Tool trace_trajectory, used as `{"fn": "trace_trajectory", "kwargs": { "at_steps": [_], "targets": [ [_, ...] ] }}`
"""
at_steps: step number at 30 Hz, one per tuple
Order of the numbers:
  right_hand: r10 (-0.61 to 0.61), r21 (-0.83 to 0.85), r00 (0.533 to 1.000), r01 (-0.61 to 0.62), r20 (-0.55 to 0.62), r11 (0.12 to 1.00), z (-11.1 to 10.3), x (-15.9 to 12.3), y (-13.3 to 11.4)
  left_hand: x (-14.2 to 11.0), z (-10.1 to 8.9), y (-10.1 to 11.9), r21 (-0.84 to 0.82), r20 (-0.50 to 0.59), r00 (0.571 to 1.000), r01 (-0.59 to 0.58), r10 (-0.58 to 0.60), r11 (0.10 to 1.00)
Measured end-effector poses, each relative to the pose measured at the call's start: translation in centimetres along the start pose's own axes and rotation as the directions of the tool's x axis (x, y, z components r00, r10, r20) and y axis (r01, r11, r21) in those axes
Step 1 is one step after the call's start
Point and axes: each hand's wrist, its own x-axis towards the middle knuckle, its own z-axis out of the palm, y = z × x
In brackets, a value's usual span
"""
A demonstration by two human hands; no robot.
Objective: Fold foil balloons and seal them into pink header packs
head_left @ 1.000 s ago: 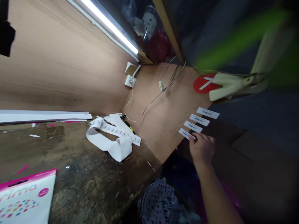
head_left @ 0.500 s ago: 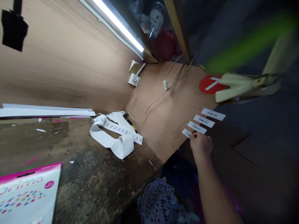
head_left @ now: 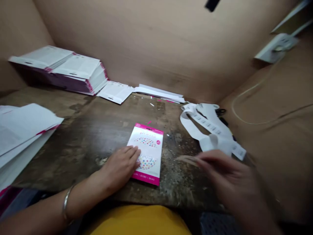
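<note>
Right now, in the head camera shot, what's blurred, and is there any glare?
In the head view, the right hand is motion-blurred, while the left hand and polka-dot card look sharp; light on the worn bench is soft, with no strong glare.

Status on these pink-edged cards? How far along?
Done, it seems: two stacks of pink-edged cards at the back. In hand: the left hand presses a polka-dot card on the wooden bench. Left: a white barcode label strip, labels still on it, near the blurred right hand, and a loose pile of cards.
</note>
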Motion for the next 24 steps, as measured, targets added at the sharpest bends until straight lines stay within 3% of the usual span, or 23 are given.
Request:
{"fn": "trace_trajectory", "kwargs": {
  "at_steps": [1,3,6,12,24],
  "targets": [
    [-0.032,0.116,0.990,0.016,0.140,0.993,3.1,1.2,-1.2,0.1,-0.2,0.1,-0.014,0.003,1.000,0.003,-0.003,1.000],
    [-0.021,0.307,0.963,-0.065,0.269,0.949,8.0,3.7,-2.6,-0.1,-0.4,0.4,-0.053,-0.006,1.000,0.026,-0.027,0.998],
    [0.067,0.407,0.891,-0.271,0.450,0.872,11.9,6.8,-2.6,-0.7,-0.2,0.7,-0.096,-0.022,0.994,0.109,-0.112,0.989],
    [0.105,0.316,0.795,-0.354,0.597,0.880,13.3,7.7,-1.6,-0.9,0.3,0.8,-0.110,-0.004,0.982,0.186,-0.187,0.976],
    [0.105,0.067,0.817,-0.173,0.568,0.983,14.6,7.0,-1.0,-0.9,0.1,0.9,-0.084,-0.014,0.987,0.160,-0.161,0.984]
  ]
}}
